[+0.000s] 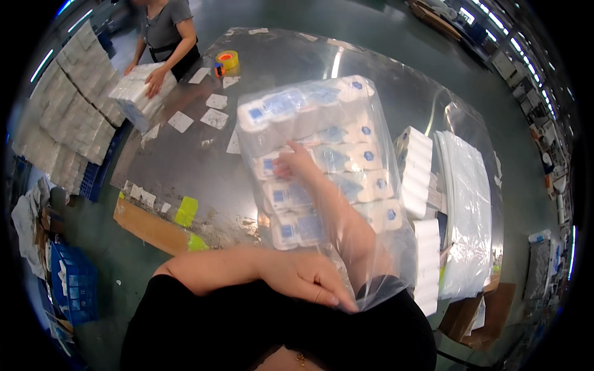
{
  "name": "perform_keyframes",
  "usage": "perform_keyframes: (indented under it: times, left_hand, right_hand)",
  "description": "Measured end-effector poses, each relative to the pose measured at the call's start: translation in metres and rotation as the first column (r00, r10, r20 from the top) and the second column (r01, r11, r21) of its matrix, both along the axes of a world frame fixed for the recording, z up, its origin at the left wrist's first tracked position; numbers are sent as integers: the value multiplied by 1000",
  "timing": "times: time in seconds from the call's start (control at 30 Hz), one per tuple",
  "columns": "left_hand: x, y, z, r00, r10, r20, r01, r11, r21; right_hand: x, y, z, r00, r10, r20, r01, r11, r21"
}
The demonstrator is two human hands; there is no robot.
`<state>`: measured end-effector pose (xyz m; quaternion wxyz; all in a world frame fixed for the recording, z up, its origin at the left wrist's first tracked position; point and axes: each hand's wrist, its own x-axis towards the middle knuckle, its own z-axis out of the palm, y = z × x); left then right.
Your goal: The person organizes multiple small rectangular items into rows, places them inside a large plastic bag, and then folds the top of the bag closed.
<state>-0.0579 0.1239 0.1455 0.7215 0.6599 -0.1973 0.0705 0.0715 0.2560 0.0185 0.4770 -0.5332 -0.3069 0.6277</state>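
Observation:
A large clear plastic bag [387, 266] lies on the metal table, its mouth toward me. Inside it are several packs of toilet rolls [334, 157] in printed white-and-blue wrap, stacked in rows. My right forearm reaches into the bag. My right hand [296, 163] rests on the packs at their left side, fingers apart, seen through the film. Low in front of my body, my left hand [309, 278] pinches the bag's edge near its mouth. The far ends of the left fingers are partly hidden.
Flat clear bags [464, 210] lie stacked on the table's right side, beside white roll packs [414, 170]. Yellow tape [227, 59] and paper cards [214, 119] lie farther back. At far left a person [167, 37] handles a white pack near a pallet stack [68, 111]. A cardboard box [486, 315] stands lower right.

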Motion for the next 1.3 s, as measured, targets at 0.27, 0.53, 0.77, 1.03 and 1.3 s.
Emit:
perform_keyframes:
  times: [0.27,0.53,0.77,1.03,1.3]
  left_hand:
    - [11,3,-102,813,-64,-579,-155,934,-321]
    - [10,-19,-171,742,530,-410,-63,664,745]
    - [-12,5,-180,656,713,-248,-303,549,779]
    - [-13,18,-151,667,591,-455,-176,717,674]
    - [-20,20,-168,675,593,-439,-197,718,667]
  right_hand:
    - [41,72,-21,805,-200,-558,405,873,271]
    - [91,-135,-20,995,-57,-88,61,997,54]
    - [201,-398,-6,746,-380,547,567,793,-222]
    - [252,-590,-121,37,-399,916,980,192,44]
    - [138,-511,-107,262,-558,787,932,357,-58]
